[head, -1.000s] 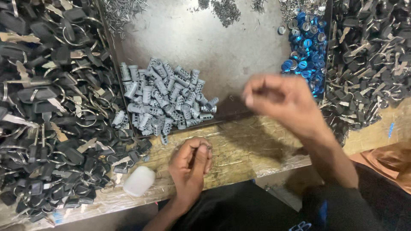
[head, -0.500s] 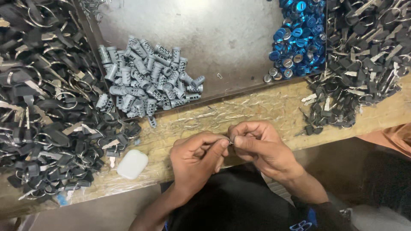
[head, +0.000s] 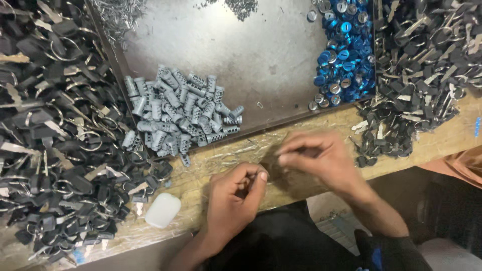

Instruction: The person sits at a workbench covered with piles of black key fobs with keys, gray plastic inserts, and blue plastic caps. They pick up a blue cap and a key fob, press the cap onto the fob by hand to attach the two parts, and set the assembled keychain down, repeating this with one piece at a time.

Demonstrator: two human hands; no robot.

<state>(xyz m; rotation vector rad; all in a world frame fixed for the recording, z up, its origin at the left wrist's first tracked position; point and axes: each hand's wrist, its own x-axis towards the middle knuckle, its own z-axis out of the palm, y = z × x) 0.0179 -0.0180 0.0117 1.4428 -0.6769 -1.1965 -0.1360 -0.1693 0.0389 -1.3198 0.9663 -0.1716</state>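
Lying beyond both hands (head: pixel 281 170): grey cylinders (head: pixel 181 118) on tray (head: pixel 261 55).

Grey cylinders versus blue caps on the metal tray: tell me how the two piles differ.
The grey cylinders are long, ridged, dull grey pieces; the blue caps are short, round, shiny blue discs with silver faces. The cylinders lie heaped at the tray's near-left side, the caps against its right edge. Both are loose piles on the same tray, untouched by either hand.

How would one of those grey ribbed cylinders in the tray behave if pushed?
The grey cylinders look stubby, rigid and round, so one would probably roll. Their ribs may snag on neighbours in the pile. On the smooth metal tray a loose one would likely slide easily.
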